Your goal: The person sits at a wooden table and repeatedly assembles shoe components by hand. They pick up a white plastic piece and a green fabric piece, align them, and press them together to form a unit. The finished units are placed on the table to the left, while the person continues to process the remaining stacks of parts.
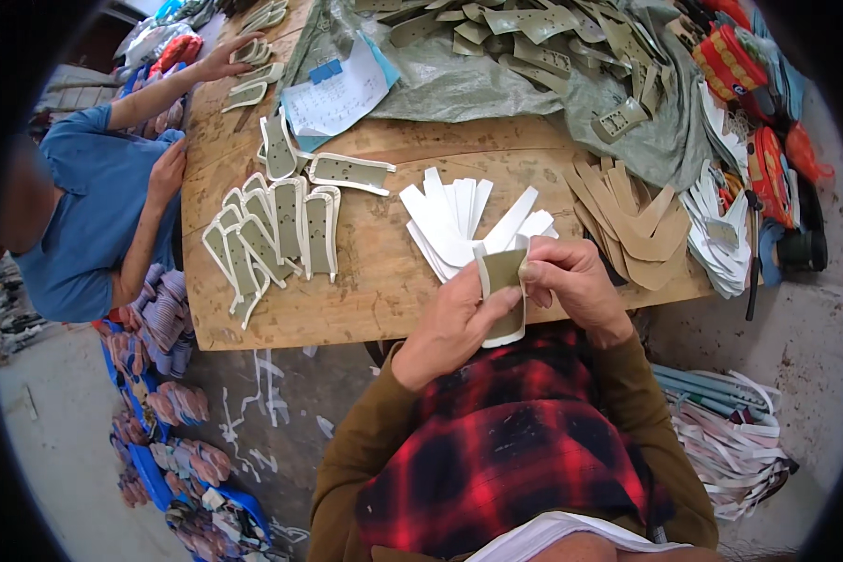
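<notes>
Over the near table edge I hold an olive-green shaped panel [504, 270] with a white strip along its edges. My left hand [448, 323] is closed round its left side, with the thumb across its face. At the upper right edge of the panel, my right hand [579, 281] pinches the white edging between thumb and fingers. Just beyond my hands lies a fan of white U-shaped pieces [431, 214], partly hidden by the panel. To the left, several olive panels with white edging [288, 220] lie overlapping on the table.
Brown U-shaped pieces [648, 245] and more white strips [718, 225] lie at the right. Loose olive panels [543, 61] heap on a grey-green sheet [440, 98] beside a paper [337, 101]. A person in blue [94, 201] works at the wooden table's [365, 318] left, one hand on panels.
</notes>
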Available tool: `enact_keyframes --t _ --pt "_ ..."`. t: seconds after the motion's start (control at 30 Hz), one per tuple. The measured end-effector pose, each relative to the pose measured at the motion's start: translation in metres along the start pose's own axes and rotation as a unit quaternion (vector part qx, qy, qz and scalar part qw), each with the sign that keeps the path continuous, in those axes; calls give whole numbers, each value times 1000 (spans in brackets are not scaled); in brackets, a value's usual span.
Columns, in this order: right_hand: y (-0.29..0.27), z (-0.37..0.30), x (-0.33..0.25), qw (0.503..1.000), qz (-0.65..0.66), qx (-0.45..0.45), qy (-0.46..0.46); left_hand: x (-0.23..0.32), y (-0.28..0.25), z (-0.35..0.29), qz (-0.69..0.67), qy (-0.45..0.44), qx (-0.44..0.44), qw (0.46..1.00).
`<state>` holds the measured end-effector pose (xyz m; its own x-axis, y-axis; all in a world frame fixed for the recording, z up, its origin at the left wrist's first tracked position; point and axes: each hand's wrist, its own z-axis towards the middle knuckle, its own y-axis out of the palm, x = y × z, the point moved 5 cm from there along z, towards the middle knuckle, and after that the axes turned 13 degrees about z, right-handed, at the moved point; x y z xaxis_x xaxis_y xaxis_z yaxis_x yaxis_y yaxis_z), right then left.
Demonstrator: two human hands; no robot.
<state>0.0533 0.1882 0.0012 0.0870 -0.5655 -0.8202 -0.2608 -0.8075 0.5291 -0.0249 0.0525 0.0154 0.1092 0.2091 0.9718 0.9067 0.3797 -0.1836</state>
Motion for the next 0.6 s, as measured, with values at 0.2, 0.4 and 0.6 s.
enact_keyframes --t 0.2,0.4,0.6 --pt "3 2 6 993 48 107 -18 -10 16 -9 -65 -51 -99 992" --pt "2 5 0 986 71 129 -84 -8 -27 6 234 128 160 950" --pt "2 8 1 861 -441 15 -254 12 -242 40 378 -16 441 814"
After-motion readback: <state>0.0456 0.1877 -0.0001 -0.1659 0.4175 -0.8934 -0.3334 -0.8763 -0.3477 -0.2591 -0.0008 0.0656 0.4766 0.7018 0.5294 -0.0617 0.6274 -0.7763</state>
